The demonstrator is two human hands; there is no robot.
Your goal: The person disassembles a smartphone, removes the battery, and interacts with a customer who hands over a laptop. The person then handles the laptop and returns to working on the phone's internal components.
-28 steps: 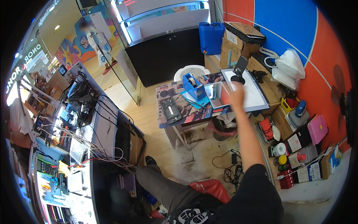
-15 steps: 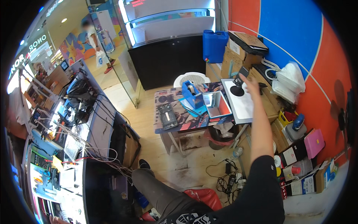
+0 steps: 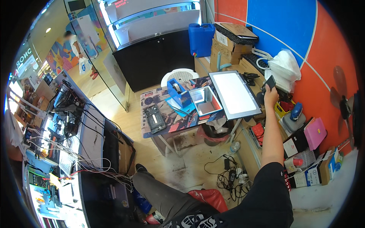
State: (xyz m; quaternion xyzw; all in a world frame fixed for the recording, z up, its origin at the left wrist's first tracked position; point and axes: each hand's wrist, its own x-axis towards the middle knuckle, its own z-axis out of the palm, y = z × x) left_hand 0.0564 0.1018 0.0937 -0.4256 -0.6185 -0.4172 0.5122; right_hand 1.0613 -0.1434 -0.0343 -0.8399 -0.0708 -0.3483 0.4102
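Note:
My right hand (image 3: 270, 97) is stretched far out to the right, its fingers closed round a black stand (image 3: 270, 81) with a flat plate at its top. The lower part of the stand is mostly hidden by the hand and by dark things behind it. To the left of this hand lies a flat white panel with a dark border (image 3: 235, 95) on the table (image 3: 175, 128). Beside the panel are a white-rimmed open box (image 3: 205, 101), a blue tape dispenser (image 3: 178, 91) and a dark, opened device frame (image 3: 154, 118). My left hand is out of the picture.
A crowded workbench (image 3: 89, 146) with trailing cables runs along the left. Boxes (image 3: 228, 49), a white plastic bag (image 3: 284, 70) and a fan (image 3: 344, 106) stand at the right. A bin (image 3: 213, 135) and tangled black cables (image 3: 230, 174) are on the floor.
My right hand has carried the black stand from above the white panel to the right, beyond the table's edge. The view has shifted right. A hand at the lower left edge has gone from view.

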